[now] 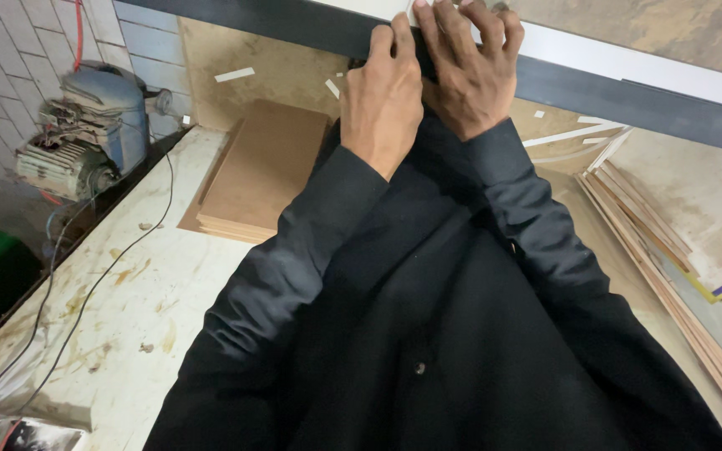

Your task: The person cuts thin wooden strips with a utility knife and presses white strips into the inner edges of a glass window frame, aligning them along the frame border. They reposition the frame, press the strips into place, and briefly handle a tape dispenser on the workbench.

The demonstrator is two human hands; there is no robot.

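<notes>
My left hand [384, 92] and my right hand [471, 65] press side by side on the dark edge of a large board [628, 93] that runs across the top of the head view. A white strip [628, 65] lies along that edge, under my fingertips. My right hand's fingers are spread flat over the strip; my left hand's fingers curl over the edge. Both arms wear black sleeves, and they hide what lies below the board near me.
A stack of brown fibreboard sheets [262, 171] lies on the floor at centre left. A grey-blue motor unit [94, 129] stands by the tiled wall, with cables trailing over a stained white slab [119, 301]. Thin wood strips [670, 276] lean at the right.
</notes>
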